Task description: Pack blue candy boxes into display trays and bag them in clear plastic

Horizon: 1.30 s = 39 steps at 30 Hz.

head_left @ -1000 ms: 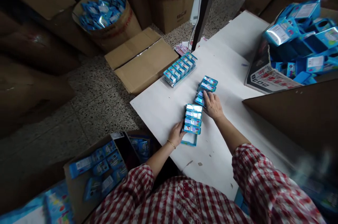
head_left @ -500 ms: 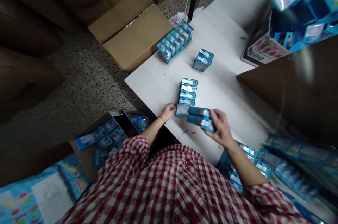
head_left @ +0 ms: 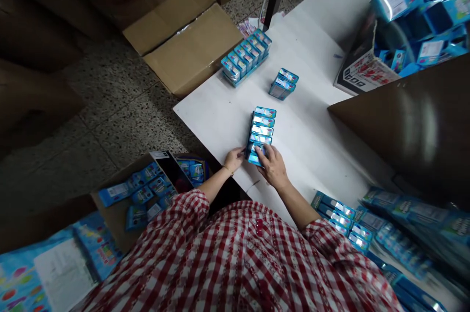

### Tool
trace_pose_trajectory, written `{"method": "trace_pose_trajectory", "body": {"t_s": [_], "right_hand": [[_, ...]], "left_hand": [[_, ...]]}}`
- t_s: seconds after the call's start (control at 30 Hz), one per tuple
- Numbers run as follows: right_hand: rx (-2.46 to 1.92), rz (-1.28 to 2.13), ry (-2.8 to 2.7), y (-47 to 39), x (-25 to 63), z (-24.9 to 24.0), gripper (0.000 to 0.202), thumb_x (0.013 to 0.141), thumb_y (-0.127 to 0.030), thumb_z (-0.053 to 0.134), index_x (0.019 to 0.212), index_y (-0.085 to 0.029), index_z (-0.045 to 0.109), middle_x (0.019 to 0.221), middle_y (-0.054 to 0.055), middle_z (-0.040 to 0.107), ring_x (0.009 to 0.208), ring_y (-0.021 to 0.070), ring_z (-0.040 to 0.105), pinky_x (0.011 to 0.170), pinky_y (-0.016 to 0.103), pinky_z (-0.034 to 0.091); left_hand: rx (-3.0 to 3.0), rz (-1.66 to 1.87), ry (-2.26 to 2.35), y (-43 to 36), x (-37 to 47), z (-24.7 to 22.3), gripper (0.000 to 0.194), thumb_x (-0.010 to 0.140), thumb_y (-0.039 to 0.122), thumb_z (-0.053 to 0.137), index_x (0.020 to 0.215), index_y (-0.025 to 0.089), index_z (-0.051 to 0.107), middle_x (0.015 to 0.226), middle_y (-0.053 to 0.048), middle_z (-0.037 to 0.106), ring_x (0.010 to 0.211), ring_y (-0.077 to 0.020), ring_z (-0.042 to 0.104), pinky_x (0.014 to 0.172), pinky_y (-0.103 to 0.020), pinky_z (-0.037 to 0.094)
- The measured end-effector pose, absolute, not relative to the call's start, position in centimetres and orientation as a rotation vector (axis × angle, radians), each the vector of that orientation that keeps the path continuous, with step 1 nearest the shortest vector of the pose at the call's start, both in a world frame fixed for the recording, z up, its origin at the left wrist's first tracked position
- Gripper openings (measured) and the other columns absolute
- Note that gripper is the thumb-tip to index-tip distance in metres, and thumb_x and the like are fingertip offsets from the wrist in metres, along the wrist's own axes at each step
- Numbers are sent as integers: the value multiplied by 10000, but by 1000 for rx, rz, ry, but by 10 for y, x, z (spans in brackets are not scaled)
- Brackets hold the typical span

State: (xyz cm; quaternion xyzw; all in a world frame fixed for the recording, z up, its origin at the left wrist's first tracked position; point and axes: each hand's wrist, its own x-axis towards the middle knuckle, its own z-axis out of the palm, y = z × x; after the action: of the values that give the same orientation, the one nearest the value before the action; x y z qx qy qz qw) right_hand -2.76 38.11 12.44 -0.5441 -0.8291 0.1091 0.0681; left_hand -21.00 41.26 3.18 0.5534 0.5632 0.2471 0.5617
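White tabletop [head_left: 312, 140]: row of six blue boxes [head_left: 262, 131] is already lined up centrally, nearest two boxes [head_left: 254, 159] held by right hand [head_left: 274, 167], left hand [head_left: 234, 159] at its 8 o'clock edge, grip unclear; box pair [head_left: 283, 86] is left apart at 1 o'clock, 12 o'clock pack [head_left: 245, 58] seemingly done.

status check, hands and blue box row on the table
Left hand beside blue box row, near end; right hand on the row's nearest boxes. Row on white table. Pair of boxes stands apart, farther out.
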Motion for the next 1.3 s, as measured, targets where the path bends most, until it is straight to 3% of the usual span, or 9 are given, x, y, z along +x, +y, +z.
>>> {"method": "trace_pose_trajectory", "body": {"t_s": [0.37,0.8,1.07,1.3], "right_hand": [[-1476,183,-2545,383,-25,115,433,879,-263,456,1311,-255,458,1333,141,389,1239,287,300,976,473,355],[-1725,235,-2566,375,-38,134,525,870,-218,450,1374,-328,353,1311,147,423,1178,311,361,919,476,314],[-1842,211,-2572,382,-47,146,494,856,-218,459,1341,-301,408,1260,160,436,1101,310,385,851,447,336],[-1905,318,-2488,372,-42,154,530,825,-251,497,1343,-313,408,1252,157,436,1083,319,397,864,481,332]], "left_hand": [[1489,502,1407,417,-209,41,338,749,80,517,1045,156,661,1034,-68,681,937,-187,627,870,-313,493],[1442,508,1464,413,-204,55,545,697,11,445,1213,142,561,1093,-73,656,941,-191,619,869,-307,495],[1586,471,1455,411,-204,62,477,788,84,399,1241,142,536,1124,-126,612,1025,-246,576,918,-373,460],[1661,359,1480,402,-195,58,508,818,141,423,1323,192,442,1112,-92,586,965,-198,572,888,-310,467]]}}
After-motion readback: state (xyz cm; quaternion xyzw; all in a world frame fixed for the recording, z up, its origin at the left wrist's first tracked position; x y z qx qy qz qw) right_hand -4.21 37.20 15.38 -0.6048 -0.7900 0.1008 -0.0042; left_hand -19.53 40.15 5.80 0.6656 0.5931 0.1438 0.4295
